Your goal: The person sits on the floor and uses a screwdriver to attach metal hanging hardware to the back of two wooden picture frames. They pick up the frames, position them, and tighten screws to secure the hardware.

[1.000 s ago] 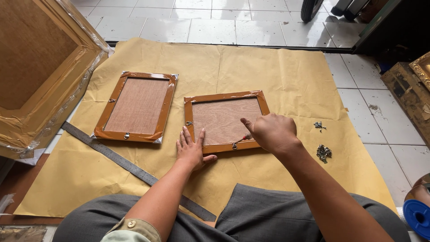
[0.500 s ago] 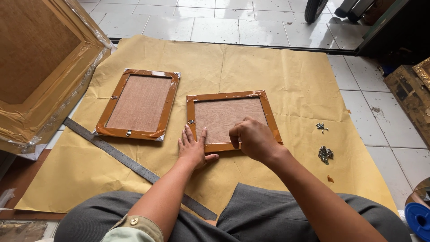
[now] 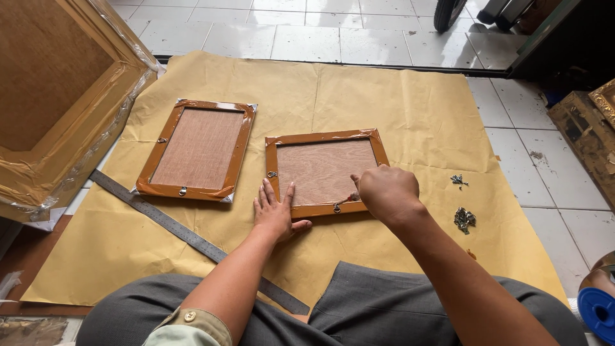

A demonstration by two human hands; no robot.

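The left hand (image 3: 277, 214) lies flat and open, fingers spread, pressing on the near left corner of a small picture frame (image 3: 323, 172) that rests face down on brown paper (image 3: 397, 96) spread over the floor. The right hand (image 3: 386, 192) is curled closed over the frame's near edge, pinching something small at the backing board; what it grips is too small to make out. A metal hanger fitting (image 3: 336, 207) sits on that edge just beside the knuckles.

At nine o'clock from the hands lies a second frame (image 3: 197, 150), also face down, its rim wrapped in brown tape. A long steel ruler (image 3: 192, 237) runs diagonally below it, from ten o'clock toward the person's knees. At three o'clock, two little heaps of metal fittings (image 3: 462, 219) lie loose on the paper. Far off at ten o'clock leans a large frame wrapped in clear plastic (image 3: 61, 96). At five o'clock a blue spool (image 3: 599, 311) peeks in.
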